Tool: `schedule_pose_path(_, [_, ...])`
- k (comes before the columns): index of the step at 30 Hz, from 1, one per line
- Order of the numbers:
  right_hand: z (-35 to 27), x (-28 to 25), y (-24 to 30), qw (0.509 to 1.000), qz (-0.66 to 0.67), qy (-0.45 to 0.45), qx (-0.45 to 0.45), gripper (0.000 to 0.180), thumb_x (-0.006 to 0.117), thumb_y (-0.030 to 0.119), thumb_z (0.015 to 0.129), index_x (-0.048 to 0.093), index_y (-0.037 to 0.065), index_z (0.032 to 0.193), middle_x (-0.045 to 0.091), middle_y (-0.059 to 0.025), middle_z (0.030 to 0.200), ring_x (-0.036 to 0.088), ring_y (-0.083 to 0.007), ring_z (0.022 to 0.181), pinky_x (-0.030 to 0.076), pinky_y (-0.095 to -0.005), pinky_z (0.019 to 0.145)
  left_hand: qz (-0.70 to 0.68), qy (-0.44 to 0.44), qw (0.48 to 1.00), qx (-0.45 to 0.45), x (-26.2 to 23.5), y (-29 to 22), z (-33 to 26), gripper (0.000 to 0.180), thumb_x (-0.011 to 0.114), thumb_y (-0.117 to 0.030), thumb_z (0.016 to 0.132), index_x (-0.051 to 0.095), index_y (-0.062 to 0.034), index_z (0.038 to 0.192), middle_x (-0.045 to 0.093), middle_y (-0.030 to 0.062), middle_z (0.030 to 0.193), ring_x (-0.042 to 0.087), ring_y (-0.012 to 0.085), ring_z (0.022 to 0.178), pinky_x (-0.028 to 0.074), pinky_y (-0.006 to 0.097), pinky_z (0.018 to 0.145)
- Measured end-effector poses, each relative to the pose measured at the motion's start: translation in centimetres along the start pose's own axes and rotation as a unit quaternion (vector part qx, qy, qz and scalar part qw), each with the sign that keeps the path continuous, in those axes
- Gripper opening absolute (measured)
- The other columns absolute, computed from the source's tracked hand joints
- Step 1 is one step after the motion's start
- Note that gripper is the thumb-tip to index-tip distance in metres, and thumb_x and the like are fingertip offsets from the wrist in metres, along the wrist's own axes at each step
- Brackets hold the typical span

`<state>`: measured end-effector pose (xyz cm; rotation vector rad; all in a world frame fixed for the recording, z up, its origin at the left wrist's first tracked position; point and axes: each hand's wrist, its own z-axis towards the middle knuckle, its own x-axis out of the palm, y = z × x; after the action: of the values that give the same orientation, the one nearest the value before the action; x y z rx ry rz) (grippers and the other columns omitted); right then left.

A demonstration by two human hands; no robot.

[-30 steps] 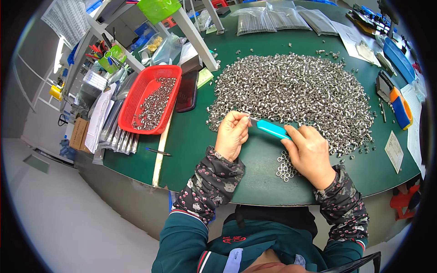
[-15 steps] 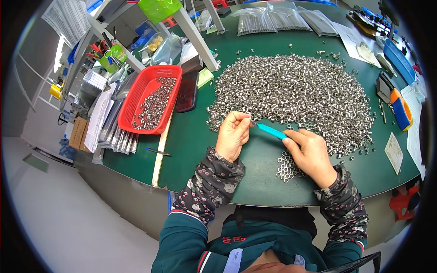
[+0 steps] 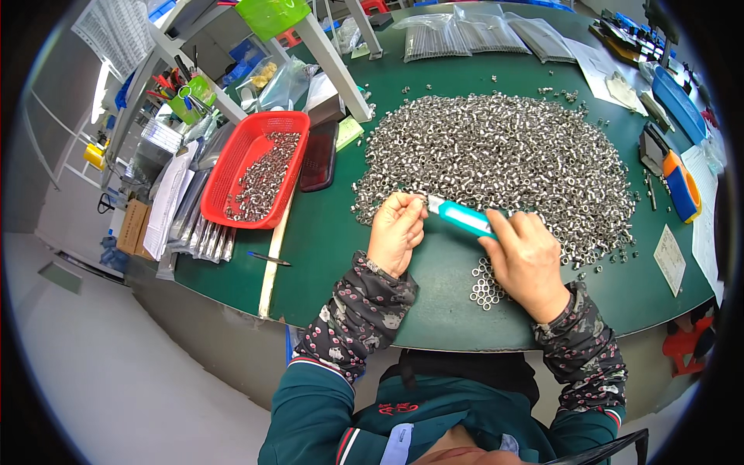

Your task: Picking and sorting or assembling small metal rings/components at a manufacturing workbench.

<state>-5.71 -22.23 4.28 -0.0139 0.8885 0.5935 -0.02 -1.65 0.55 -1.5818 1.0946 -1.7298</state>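
My right hand (image 3: 527, 263) grips a teal utility knife (image 3: 466, 220) by its handle, its blade pointing left. At the blade's tip, my left hand (image 3: 397, 232) pinches a small metal ring (image 3: 422, 199) between thumb and fingertips; the fingers partly cover it. Beyond both hands spreads a large heap of small silvery metal rings (image 3: 496, 155) on the green table. A little group of rings (image 3: 484, 287) lies apart from the heap, just left of my right hand and partly hidden by it.
On the left a red plastic basket (image 3: 252, 170) holds more metal pieces, with a dark phone (image 3: 318, 155) beside it. A pen (image 3: 269, 259) lies across a pale strip. Clear bags of rods (image 3: 438, 37) line the far edge. An orange-and-blue tool (image 3: 682, 187) is at right.
The knife has rolled in my right hand, so its broad side now shows, and the right fingers have shifted a little. My left hand stays almost in place, still pinching.
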Motion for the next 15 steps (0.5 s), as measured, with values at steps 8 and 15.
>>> schedule_pose_path(8, [-0.11, 0.1, -0.4, 0.999, 0.021, 0.014, 0.035, 0.028, 0.068, 0.017, 0.073, 0.06, 0.006, 0.097, 0.05, -0.0071, 0.071, 0.053, -0.0239, 0.066, 0.044, -0.0354, 0.055, -0.022, 0.011, 0.999, -0.036, -0.28, -0.55, 0.24, 0.005, 0.051, -0.01, 0.091, 0.053, -0.0067, 0.094, 0.054, 0.0033, 0.079, 0.032, 0.0025, 0.046, 0.023, 0.016, 0.038])
schedule_pose_path(15, [0.01, -0.04, -0.4, 0.998, 0.035, 0.026, 0.038, 0.027, 0.067, 0.018, 0.074, 0.06, 0.007, 0.097, 0.049, -0.0071, 0.071, 0.053, -0.0239, 0.066, 0.045, -0.0359, 0.054, -0.043, 0.022, 0.997, -0.056, -0.43, -0.72, 0.38, 0.008, 0.046, -0.01, 0.091, 0.051, -0.007, 0.097, 0.051, 0.0039, 0.076, 0.031, 0.0038, 0.045, 0.023, 0.017, 0.037])
